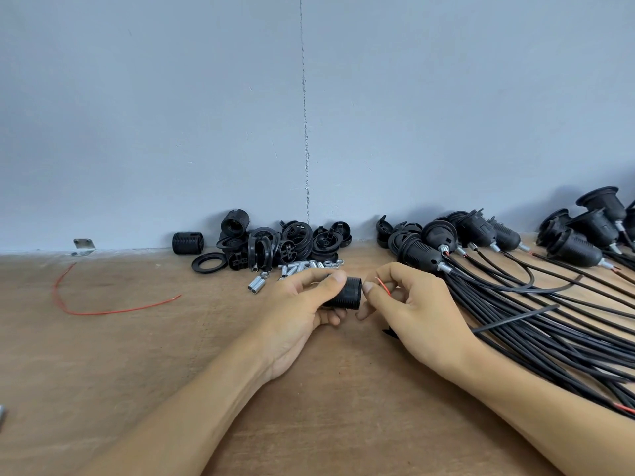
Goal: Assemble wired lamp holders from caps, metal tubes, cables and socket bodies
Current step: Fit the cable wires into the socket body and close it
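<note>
The thin red wire, pinched by the right hand, should be fed squarely into the black ribbed plastic socket body gripped by the left hand.

Black ribbed socket body lies sideways in the left hand, red wire tip just beside it.

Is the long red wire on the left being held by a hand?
No, the long red wire lies by itself on the table, touched by nothing.
</note>
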Action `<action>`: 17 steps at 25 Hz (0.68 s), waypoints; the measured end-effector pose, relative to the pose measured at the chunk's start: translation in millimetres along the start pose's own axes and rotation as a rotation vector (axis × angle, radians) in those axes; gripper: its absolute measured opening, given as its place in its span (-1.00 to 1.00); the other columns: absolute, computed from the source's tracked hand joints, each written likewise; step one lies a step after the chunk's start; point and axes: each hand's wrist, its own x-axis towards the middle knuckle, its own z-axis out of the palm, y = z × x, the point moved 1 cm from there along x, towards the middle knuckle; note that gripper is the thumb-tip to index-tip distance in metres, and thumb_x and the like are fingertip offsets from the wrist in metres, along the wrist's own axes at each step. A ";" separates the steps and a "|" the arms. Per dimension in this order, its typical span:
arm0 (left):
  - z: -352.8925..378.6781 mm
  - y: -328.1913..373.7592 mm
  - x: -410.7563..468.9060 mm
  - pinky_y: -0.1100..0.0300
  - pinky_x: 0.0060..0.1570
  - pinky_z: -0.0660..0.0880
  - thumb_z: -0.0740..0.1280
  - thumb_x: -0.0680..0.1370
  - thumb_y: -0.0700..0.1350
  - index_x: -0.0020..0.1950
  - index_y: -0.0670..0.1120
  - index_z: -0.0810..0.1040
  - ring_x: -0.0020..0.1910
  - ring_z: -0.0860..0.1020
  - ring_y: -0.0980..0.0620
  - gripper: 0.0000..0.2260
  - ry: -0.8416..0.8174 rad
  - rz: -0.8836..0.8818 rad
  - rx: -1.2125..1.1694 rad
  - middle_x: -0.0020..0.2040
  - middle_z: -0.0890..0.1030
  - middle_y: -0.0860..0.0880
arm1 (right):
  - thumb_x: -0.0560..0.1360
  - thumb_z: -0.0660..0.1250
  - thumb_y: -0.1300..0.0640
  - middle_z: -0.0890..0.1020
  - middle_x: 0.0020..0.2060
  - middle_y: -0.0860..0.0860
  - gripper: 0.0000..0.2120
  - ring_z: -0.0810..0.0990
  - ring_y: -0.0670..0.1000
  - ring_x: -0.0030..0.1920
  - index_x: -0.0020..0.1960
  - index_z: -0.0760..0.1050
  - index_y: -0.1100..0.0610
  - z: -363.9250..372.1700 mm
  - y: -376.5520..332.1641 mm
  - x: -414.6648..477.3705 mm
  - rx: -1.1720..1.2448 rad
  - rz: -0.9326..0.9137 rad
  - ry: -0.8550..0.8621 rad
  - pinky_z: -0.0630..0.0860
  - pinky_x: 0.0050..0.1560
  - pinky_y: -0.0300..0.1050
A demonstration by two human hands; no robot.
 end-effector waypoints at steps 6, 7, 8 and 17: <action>-7.8 7.6 4.5 0.25 -0.45 0.45 0.45 0.44 0.04 -0.04 -0.21 0.67 -0.44 0.50 0.02 -0.69 0.008 -0.145 -0.080 -0.21 0.64 -0.15 | 0.48 0.50 0.06 0.70 -0.24 -0.03 -0.89 0.70 0.04 -0.21 -0.05 0.60 -0.11 -6.4 2.2 5.0 0.255 0.028 -0.057 0.58 -0.17 -0.08; -8.9 8.6 5.0 0.25 -0.46 0.44 0.45 0.45 0.05 -0.02 -0.20 0.65 -0.45 0.48 0.02 -0.68 0.006 -0.162 -0.085 -0.21 0.65 -0.15 | 0.49 0.50 0.04 0.71 -0.26 -0.02 -0.90 0.69 0.08 -0.20 -0.06 0.60 -0.12 -7.5 2.6 5.5 0.238 0.024 -0.091 0.59 -0.16 -0.02; -9.3 9.6 5.4 0.26 -0.48 0.42 0.45 0.46 0.05 0.01 -0.20 0.63 -0.45 0.47 0.03 -0.68 0.000 -0.175 -0.085 -0.20 0.66 -0.14 | 0.49 0.50 0.02 0.71 -0.26 0.00 -0.92 0.67 0.08 -0.20 -0.07 0.61 -0.12 -7.7 3.3 5.9 0.217 0.007 -0.119 0.57 -0.17 0.00; -11.4 11.6 6.4 0.30 -0.58 0.27 0.45 0.47 0.05 -0.16 -0.15 0.65 -0.50 0.37 0.06 -0.75 -0.004 -0.256 -0.144 -0.24 0.63 -0.11 | 0.55 0.43 0.13 0.65 -0.15 -0.01 -0.87 0.64 0.17 -0.21 -0.16 0.66 0.14 -8.2 -3.0 3.6 0.253 -0.094 -0.127 0.57 -0.10 0.22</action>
